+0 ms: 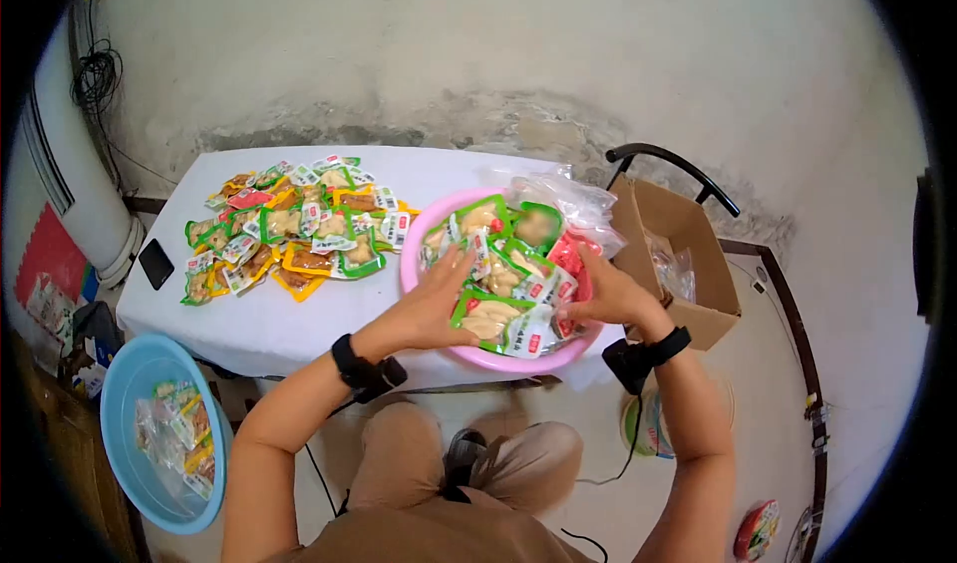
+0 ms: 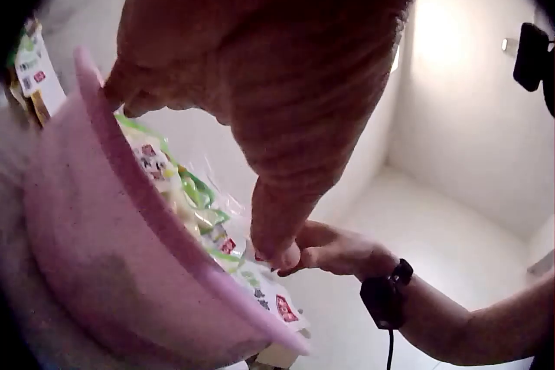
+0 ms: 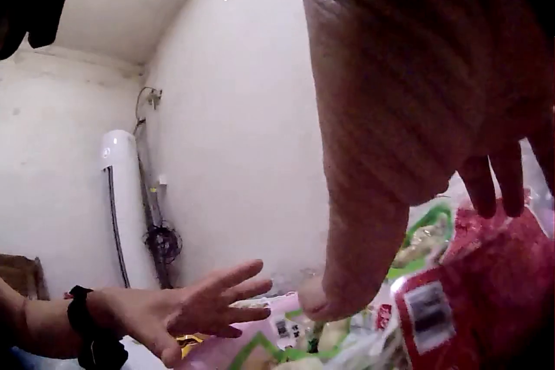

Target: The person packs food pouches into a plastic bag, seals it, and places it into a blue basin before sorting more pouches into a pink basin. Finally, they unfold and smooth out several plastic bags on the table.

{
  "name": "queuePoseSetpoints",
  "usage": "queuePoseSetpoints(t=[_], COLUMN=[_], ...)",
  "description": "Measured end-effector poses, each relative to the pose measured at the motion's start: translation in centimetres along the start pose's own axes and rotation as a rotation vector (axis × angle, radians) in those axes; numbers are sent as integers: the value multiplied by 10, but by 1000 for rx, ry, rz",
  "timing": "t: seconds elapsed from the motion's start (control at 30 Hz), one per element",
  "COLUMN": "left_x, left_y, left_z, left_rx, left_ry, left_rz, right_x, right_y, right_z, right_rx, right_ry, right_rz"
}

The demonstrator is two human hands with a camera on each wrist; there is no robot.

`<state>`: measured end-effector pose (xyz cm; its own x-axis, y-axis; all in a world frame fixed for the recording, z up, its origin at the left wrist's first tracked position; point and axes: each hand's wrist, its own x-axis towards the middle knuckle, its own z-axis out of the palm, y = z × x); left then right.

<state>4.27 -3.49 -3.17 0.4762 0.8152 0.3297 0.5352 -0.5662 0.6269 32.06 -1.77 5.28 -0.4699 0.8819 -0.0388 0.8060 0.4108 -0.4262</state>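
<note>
Pink basin (image 1: 410, 262) is brimming with food packets (image 1: 488, 319)
Left hand (image 1: 431, 302) and right hand (image 1: 613, 294) are sitting splayed wide over them; blue tub (image 1: 140, 369) is holding more

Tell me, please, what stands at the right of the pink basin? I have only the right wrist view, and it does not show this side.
Observer: An open cardboard box stands there, with some clear plastic inside it.
Operator: Thank you. And what lies farthest to the left on the white cloth?
Observer: A dark phone lies there, to the left of the spread food packets.
Operator: Is there a second basin which holds something?
Observer: Yes. A blue basin is at the near left corner of the cloth, with several more packets inside.
</note>
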Motion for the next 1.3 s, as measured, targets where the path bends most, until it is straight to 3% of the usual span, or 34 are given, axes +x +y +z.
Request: queuePoseSetpoints(t=[0.07,0.13,0.27,0.33,0.37,0.4,0.5,0.67,0.77,0.83,0.87,0.93,1.0,1.07,1.1,1.13,1.2,1.3], left_x=[14,26,42,49,53,59,64,60,58,53,53,52,54,53,58,57,49,52], left_y=[6,-5,1,-3,-11,-22,-33,-32,-32,-28,-34,-56,-61,-36,-34,-36,-26,-29], left_z=[15,36,49,53,55,59,60,51,47,38,37,40,44,34,38,37,25,30], left_rx=[118,166,311,282,286,295,295,219,169,-106,-106,-818,-826,-973,-787,-791,-1304,-1317], left_ry=[-153,-178,-211,-169,-169,-154,-136,-152,-43,50,53,94,134,46,57,66,55,247], left_rz=[-29,-13,-52,-104,-104,-103,-102,-133,-183,-348,-347,-425,-398,-446,-449,-449,-492,-488], right_x=[-8,-5,4,13,25,28,34,40,38,34,37,44,54,60,68,72,78,85], right_y=[18,53,51,55,63,55,25,22,8,-8,-11,-16,-14,-16,-26,-32,-48,-59], right_z=[15,42,58,64,72,71,69,73,72,70,72,79,86,91,99,102,103,100], right_rx=[32,-6,92,-3,243,245,114,96,150,169,167,113,114,701,845,840,1278,1359], right_ry=[-34,14,55,143,136,137,225,160,107,63,63,79,76,-53,-18,-24,-105,-139], right_rz=[65,52,46,-21,-100,-103,58,-12,-59,-65,-68,-43,-39,-48,-17,-20,166,117])
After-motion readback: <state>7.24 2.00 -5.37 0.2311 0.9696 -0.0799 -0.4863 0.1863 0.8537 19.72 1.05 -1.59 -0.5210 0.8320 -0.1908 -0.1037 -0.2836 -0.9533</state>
